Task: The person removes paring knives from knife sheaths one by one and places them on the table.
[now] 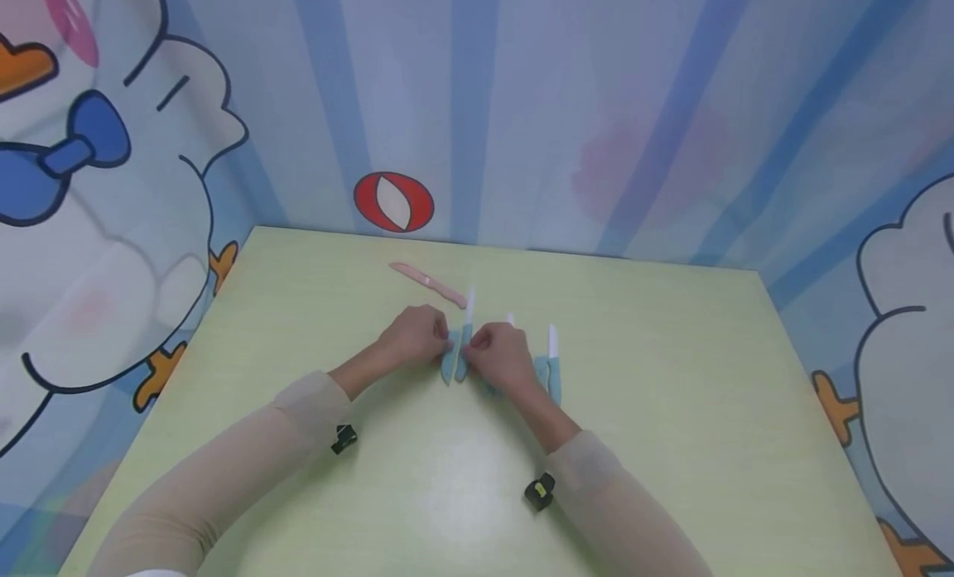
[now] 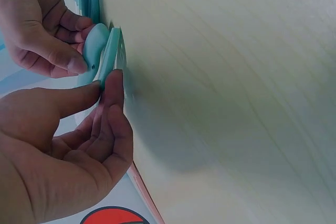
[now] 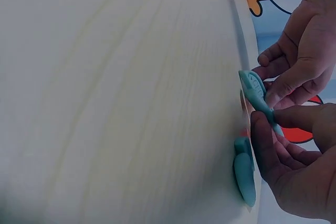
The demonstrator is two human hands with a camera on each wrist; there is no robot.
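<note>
In the head view my left hand (image 1: 417, 334) pinches a slim teal piece (image 1: 450, 360) by its upper end. Beside it, my right hand (image 1: 503, 358) pinches the teal handle of a knife (image 1: 466, 333) whose white blade points away from me. The two teal parts are held side by side, very close together. From the left wrist, the left piece (image 2: 111, 51) looks thin and flat and the other (image 2: 95, 43) rounded. A ridged inner face (image 3: 255, 85) shows in the right wrist view. Fingers hide parts of both.
Right of my right hand lies another white-bladed knife (image 1: 554, 370) with a teal piece (image 1: 541, 367) beside it. A further white tip (image 1: 510, 319) peeks out behind that hand. Farther back is a pink knife (image 1: 428, 283). The pale table (image 1: 671, 436) meets a printed cloth backdrop (image 1: 537, 146).
</note>
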